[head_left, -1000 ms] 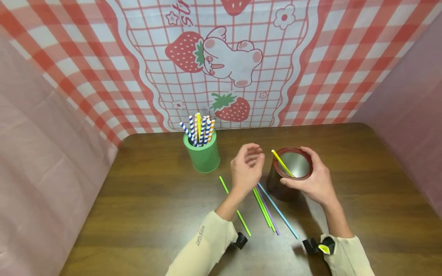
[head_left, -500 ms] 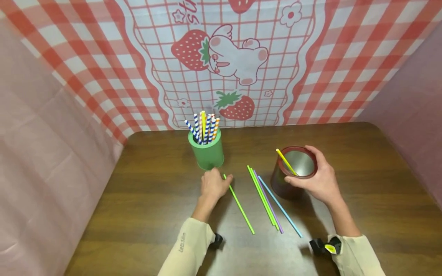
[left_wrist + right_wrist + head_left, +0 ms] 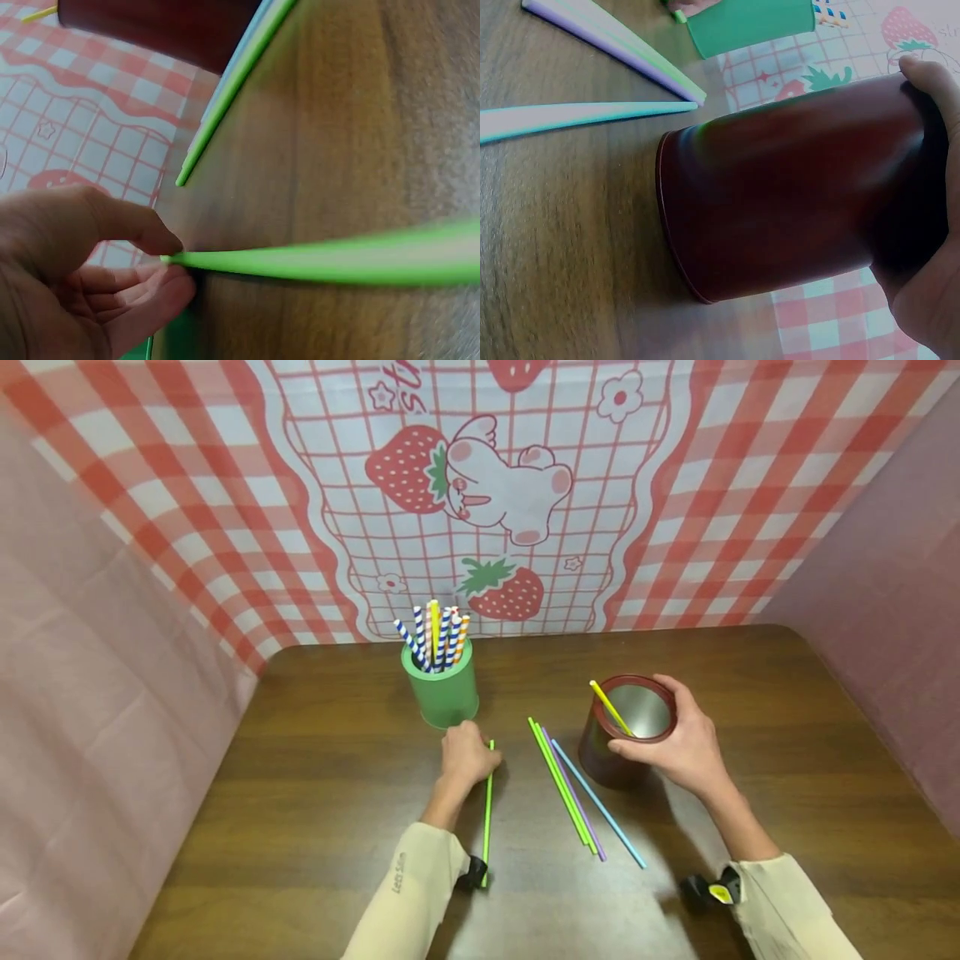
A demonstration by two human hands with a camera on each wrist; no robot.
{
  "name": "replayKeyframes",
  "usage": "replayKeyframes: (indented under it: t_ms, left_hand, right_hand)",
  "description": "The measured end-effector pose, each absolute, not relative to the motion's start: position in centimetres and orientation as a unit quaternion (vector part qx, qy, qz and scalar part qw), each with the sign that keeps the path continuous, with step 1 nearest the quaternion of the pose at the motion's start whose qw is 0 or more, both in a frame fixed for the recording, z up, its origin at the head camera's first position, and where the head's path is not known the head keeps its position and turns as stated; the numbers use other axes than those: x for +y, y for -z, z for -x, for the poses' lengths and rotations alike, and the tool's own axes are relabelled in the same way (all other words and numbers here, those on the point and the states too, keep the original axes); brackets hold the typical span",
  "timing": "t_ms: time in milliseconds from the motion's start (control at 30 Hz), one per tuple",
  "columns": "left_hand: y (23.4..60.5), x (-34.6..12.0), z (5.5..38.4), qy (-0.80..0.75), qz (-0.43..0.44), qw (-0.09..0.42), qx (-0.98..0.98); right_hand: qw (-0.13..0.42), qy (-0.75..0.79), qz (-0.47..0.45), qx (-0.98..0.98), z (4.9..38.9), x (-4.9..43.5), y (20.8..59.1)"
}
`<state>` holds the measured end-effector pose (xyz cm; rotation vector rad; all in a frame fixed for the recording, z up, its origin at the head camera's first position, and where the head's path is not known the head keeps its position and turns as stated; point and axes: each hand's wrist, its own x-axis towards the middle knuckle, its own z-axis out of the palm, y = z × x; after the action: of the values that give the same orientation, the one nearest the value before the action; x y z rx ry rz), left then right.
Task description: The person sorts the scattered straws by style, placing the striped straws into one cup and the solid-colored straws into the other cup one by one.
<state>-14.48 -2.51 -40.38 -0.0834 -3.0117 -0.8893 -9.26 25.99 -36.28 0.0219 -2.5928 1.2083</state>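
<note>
My left hand (image 3: 467,755) pinches the far end of a light green straw (image 3: 487,818) between thumb and fingers. In the left wrist view the green straw (image 3: 337,259) runs from the fingertips off to the right, close over the table; whether it touches the wood I cannot tell. My right hand (image 3: 688,747) grips a dark red can (image 3: 600,752) around its rim. A yellow straw (image 3: 611,708) leans inside that can, its tip above the rim. The right wrist view has the can (image 3: 780,187) large, with the thumb and palm at its top end.
A green can (image 3: 447,700) full of striped straws (image 3: 438,643) and a yellow one stands just beyond my left hand. Between the hands lie two green straws (image 3: 558,785), a purple straw (image 3: 576,802) and a blue straw (image 3: 600,806). A checked cloth (image 3: 712,527) hangs behind the table.
My left hand came from near the dark red can to the left and took hold of the green straw. That straw's near end has swung left. My right hand keeps its grip.
</note>
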Motion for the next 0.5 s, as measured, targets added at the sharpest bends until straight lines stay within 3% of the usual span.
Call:
replayKeyframes:
  t_ms: [333,500]
  left_hand:
    - [37.2,-3.4,15.2,0.599,0.011,-0.117,-0.792]
    - [34.5,-3.2,15.4,0.667,0.015,-0.123,-0.734]
  right_hand:
    - [0.146,-0.420,-0.015,-0.896,9.5,26.2,36.4]
    - [0.147,-0.423,-0.014,-0.894,9.3,26.2,36.4]
